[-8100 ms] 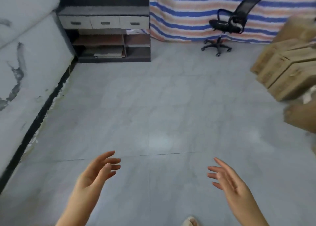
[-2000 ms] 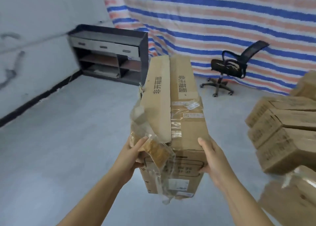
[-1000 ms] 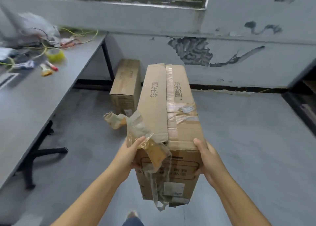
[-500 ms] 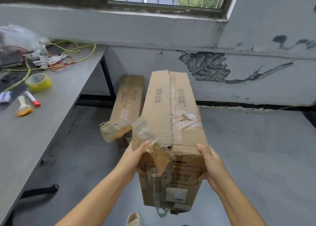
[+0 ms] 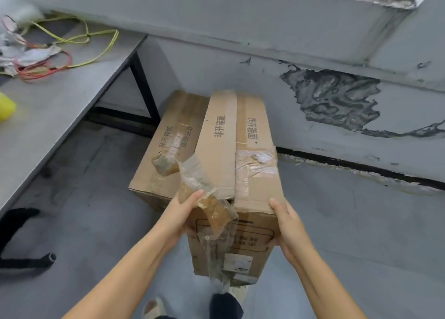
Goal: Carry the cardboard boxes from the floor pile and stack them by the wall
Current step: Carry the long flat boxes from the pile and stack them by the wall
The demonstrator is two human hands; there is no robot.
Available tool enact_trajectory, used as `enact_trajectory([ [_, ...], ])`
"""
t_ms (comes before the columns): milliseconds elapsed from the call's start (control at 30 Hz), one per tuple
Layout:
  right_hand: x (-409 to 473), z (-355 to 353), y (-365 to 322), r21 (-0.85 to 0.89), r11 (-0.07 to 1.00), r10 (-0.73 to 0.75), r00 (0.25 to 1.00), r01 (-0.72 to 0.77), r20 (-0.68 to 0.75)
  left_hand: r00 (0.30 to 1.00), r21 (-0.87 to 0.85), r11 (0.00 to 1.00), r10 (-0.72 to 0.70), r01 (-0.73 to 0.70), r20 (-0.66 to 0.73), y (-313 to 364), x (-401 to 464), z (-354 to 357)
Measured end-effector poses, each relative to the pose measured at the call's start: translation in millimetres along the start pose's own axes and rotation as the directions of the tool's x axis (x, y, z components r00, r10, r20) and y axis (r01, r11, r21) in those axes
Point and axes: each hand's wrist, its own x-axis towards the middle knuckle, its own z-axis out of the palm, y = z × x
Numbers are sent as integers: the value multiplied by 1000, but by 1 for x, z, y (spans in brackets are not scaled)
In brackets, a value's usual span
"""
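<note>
Cardboard box (image 5: 240,150), long and narrow, is being held lengthwise out in front of the person, its far end pointing at the wall (image 5: 265,60) and its near end tipped slightly downward. Both hands are gripping that near end: the left hand (image 5: 179,218) is curling round the left corner with the thumb lying on the top edge, and the right hand (image 5: 287,224) is clasping the right corner, thumb on top and fingers wrapping under the end face. Loose packing tape (image 5: 209,205), crumpled and brownish, is hanging off the top seam between the hands and trailing down over the printed end panel.

Just beside it on the left, a second box (image 5: 168,150) is lying on the floor (image 5: 361,222) with its far end close to the wall; the carried box is overlapping its right edge in this view, and whether the two are touching is hard to tell. A torn wad of tape is sitting on the second box's top.

To the left, a grey desk (image 5: 60,97) is carrying a tangle of yellow and red wires (image 5: 60,51). The wall's paint is peeling in a dark patch (image 5: 337,101) above the black skirting. The person's feet are showing at the bottom edge.
</note>
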Motion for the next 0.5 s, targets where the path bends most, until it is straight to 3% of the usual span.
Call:
enact_trajectory([
  [233, 111, 22, 50, 52, 999, -8, 1000, 9, -23, 1000, -11, 1000, 14, -14, 0, -40, 122, -15],
  [500, 188, 43, 175, 41, 987, 155, 985, -153, -70, 994, 84, 991, -102, 104, -30, -140, 213, -50],
])
